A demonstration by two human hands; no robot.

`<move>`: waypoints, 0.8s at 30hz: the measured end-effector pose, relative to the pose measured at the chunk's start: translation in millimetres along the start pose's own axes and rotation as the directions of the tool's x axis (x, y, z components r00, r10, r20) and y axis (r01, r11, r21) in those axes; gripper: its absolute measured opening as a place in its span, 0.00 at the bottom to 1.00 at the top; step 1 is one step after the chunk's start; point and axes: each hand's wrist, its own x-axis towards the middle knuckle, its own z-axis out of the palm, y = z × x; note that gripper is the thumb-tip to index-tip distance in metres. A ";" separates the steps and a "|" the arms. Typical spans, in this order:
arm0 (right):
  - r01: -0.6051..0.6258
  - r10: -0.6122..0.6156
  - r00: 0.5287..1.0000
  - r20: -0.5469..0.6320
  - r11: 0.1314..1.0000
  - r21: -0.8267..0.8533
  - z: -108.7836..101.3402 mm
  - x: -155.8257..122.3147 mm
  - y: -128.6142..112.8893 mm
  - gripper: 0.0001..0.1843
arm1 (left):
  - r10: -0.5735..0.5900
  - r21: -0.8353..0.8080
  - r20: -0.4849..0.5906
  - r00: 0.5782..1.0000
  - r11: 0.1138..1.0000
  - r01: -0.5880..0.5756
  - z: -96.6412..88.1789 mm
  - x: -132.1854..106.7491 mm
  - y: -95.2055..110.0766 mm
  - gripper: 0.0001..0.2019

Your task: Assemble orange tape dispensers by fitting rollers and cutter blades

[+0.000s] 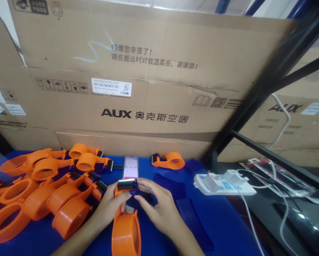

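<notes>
Both my hands hold one orange tape dispenser [126,233] over the blue table [223,220]. My left hand [108,204] grips its neck just below the black toothed head [126,185]. My right hand [156,202] pinches the right side of that head, where a small dark blue piece sits. The dispenser's round ring points toward me at the bottom edge of the view.
Several orange dispensers are heaped at the left [42,192]; one lies alone at the back [170,160]. A phone [130,168] leans on the big AUX cardboard box [149,89]. Dark blue pieces [167,185] lie nearby. A white power strip [223,183] with cables sits right, by a black rack [268,78].
</notes>
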 end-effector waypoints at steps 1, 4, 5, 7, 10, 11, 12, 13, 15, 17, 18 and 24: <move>0.002 -0.002 1.000 0.001 1.000 0.002 -0.5 0.1 -0.4 0.21 | -0.001 -0.003 0.004 1.000 1.000 0.001 0.3 0.2 0.4 0.10; 0.010 -0.010 1.000 0.011 1.000 0.011 -2.1 0.8 -1.1 0.20 | -0.004 0.015 0.012 1.000 1.000 0.004 0.2 1.0 1.0 0.10; 0.013 -0.013 1.000 0.015 1.000 0.015 -2.5 1.0 -1.1 0.20 | -0.006 0.024 0.012 1.000 1.000 0.006 -0.1 1.1 1.1 0.10; 0.021 -0.021 1.000 0.019 0.999 0.026 -2.9 1.1 -1.0 0.20 | -0.004 0.037 0.015 1.000 0.999 0.003 -1.1 0.9 0.9 0.11; 0.033 -0.033 0.999 0.017 0.999 0.035 -3.1 0.9 -0.8 0.19 | 0.004 0.031 0.032 0.999 1.000 -0.005 -2.2 -0.4 -1.2 0.13; 0.035 -0.035 0.999 0.016 0.999 0.032 -3.1 0.8 -0.9 0.19 | 0.000 0.016 0.039 0.999 1.000 0.000 -2.3 -0.7 -2.4 0.13; 0.037 -0.037 0.999 0.016 0.999 0.027 -3.2 0.7 -1.0 0.19 | -0.010 -0.006 0.047 0.999 1.000 0.010 -2.3 -0.7 -3.8 0.14; 0.038 -0.039 0.999 0.017 0.999 0.020 -3.2 0.6 -1.1 0.19 | -0.021 -0.029 0.052 0.998 0.999 0.022 -2.3 -0.4 -5.3 0.14; 0.044 -0.044 0.999 0.021 0.999 0.005 -3.3 0.4 -1.5 0.19 | -0.036 -0.060 0.055 0.998 0.997 0.039 -2.3 1.1 -7.8 0.16; 0.049 -0.049 0.999 0.020 0.999 -0.007 -3.1 0.3 -1.9 0.19 | -0.042 -0.061 0.054 0.998 0.997 0.046 -2.8 2.8 -9.3 0.17; 0.051 -0.051 0.999 0.019 0.999 -0.012 -3.0 0.3 -2.0 0.18 | -0.044 -0.057 0.053 0.998 0.997 0.047 -3.2 3.3 -9.7 0.16; 0.062 -0.061 0.998 0.025 0.998 -0.018 -2.3 1.1 -1.4 0.17 | -0.031 -0.098 0.065 0.997 0.995 0.037 -6.6 2.3 -9.0 0.15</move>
